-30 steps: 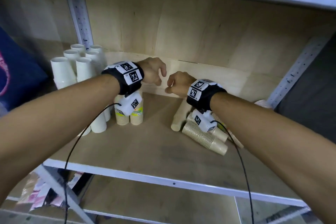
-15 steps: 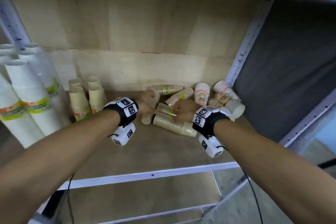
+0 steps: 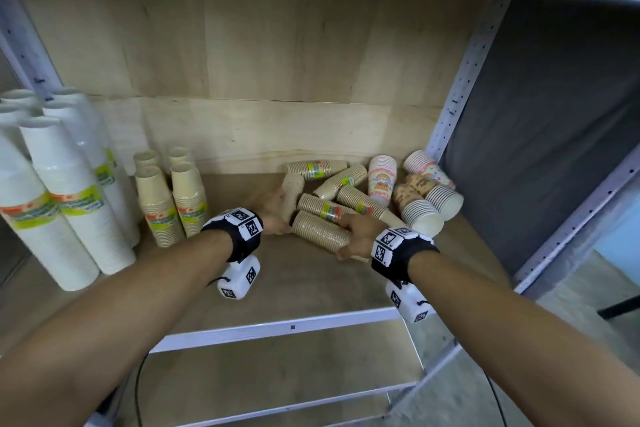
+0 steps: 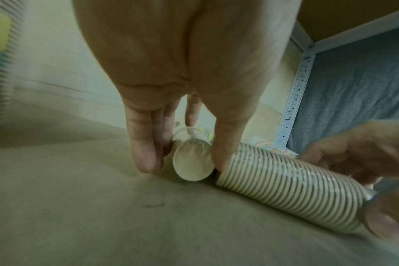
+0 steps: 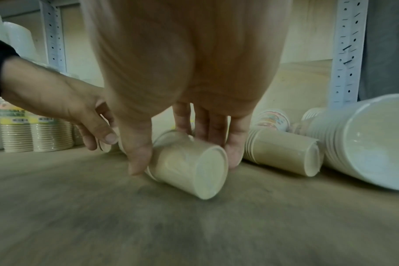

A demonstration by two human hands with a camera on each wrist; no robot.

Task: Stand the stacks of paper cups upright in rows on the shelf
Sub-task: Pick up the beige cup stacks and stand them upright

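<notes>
While the left hand (image 3: 273,215) grips one fallen stack (image 3: 292,196) (beige), the right hand (image 3: 356,236) clasps another stack (image 3: 320,234).

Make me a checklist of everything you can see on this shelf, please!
Surface: wooden shelf board, white metal front rail.
Job's things: tall white cup stacks and four short beige stacks stand upright at left; beige stacks and patterned stacks lie jumbled at right.
Clutter: nothing seen.
Grips: left hand holds the end of a lying beige stack; right hand holds the nearest lying stack.
Cables: black leads hang from the wrist cameras.
Surroundings: white perforated posts, plywood back, grey cloth at right.
</notes>
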